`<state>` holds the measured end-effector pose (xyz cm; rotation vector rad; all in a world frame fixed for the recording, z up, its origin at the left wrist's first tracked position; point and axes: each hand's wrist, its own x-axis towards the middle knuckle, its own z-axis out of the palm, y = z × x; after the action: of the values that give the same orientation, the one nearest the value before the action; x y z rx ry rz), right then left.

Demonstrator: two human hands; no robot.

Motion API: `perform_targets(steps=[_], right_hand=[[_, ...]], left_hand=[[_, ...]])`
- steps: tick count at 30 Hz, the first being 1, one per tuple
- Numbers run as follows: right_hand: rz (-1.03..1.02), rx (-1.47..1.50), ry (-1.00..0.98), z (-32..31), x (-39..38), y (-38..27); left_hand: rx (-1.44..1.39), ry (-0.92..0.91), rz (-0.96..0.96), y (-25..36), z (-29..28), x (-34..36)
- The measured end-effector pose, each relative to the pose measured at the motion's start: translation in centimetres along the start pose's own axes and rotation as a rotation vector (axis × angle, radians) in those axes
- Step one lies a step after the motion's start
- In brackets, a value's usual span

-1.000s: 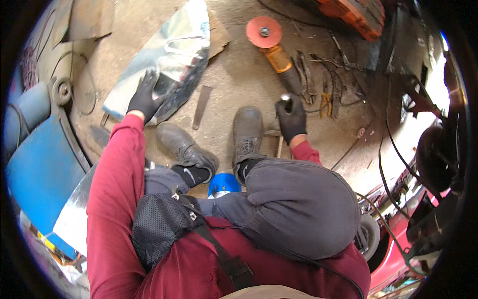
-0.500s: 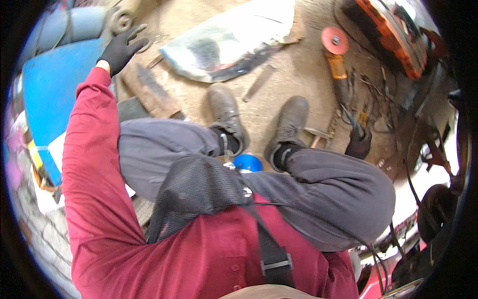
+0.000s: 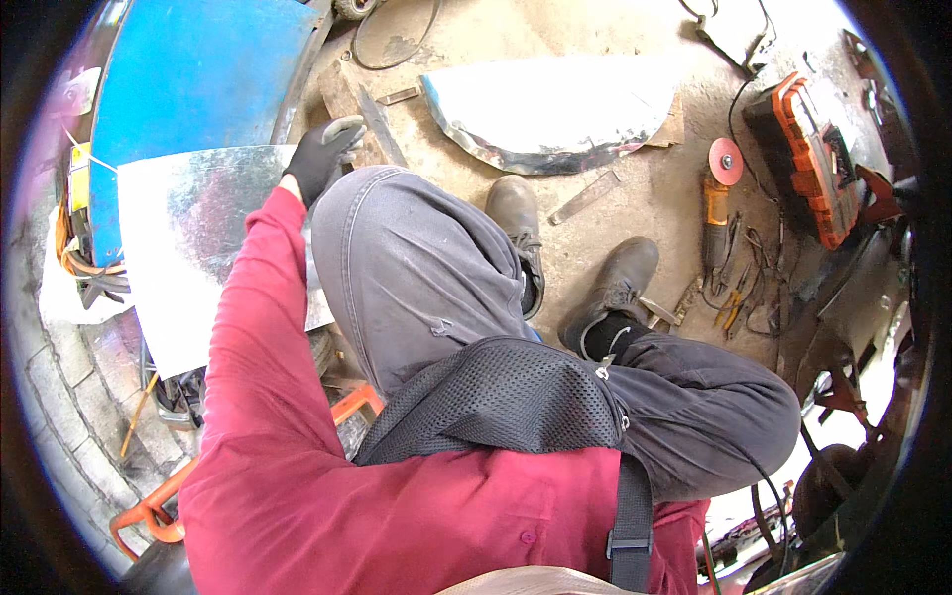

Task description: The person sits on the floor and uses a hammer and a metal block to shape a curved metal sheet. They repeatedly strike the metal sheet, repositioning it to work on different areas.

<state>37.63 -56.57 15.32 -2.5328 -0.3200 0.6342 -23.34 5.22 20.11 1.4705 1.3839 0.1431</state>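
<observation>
1. Metal sheet (image 3: pixel 174 248), in the head view: flat, silvery and straight-edged, it lies at the left of the frame, overlapping the lower part of a blue panel (image 3: pixel 203 79). The red left sleeve (image 3: pixel 263 297) crosses in front of its right side.
2. Left hand (image 3: pixel 322 159), in a dark glove, is just beside the sheet's upper right corner, near the raised knee (image 3: pixel 407 258). Its fingers are loosely extended and parted, holding nothing visible; whether it touches the sheet I cannot tell.
3. Right hand is out of sight, so its grip cannot be told.
4. At upper centre, a bright metal piece (image 3: pixel 565 109) with a rounded lower edge lies on the floor (image 3: pixel 654 213), a narrow flat strip (image 3: pixel 584 197) just below it.
5. At right are an orange-bodied angle grinder (image 3: pixel 714 203) with a red disc (image 3: pixel 726 161), yellow-handled pliers (image 3: pixel 735 302) below it, and an orange-and-black case (image 3: pixel 808 169).
</observation>
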Motion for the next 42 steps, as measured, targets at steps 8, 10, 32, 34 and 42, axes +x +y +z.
perform_targets(steps=[8, 10, 32, 34, 42], right_hand=[[-0.094, 0.103, -0.003, -17.1, 4.9, -7.0], [-0.165, 0.084, -0.007, -19.1, 5.5, -11.4], [-0.356, -0.179, -0.146, -3.9, 7.7, -32.8], [-0.371, -0.179, -0.148, -3.9, 7.6, -32.9], [-0.4, -0.146, -0.099, -4.0, 7.2, -31.7]], left_hand=[[0.978, -0.07, 0.174, -2.8, 5.2, 12.3], [0.99, -0.043, 0.145, -2.6, 5.4, 14.2], [1.373, -0.022, -0.079, -7.9, 6.0, 25.0], [1.38, 0.026, -0.068, -8.3, 6.3, 25.0], [1.03, 0.688, 0.27, -8.4, -1.5, 27.7]])
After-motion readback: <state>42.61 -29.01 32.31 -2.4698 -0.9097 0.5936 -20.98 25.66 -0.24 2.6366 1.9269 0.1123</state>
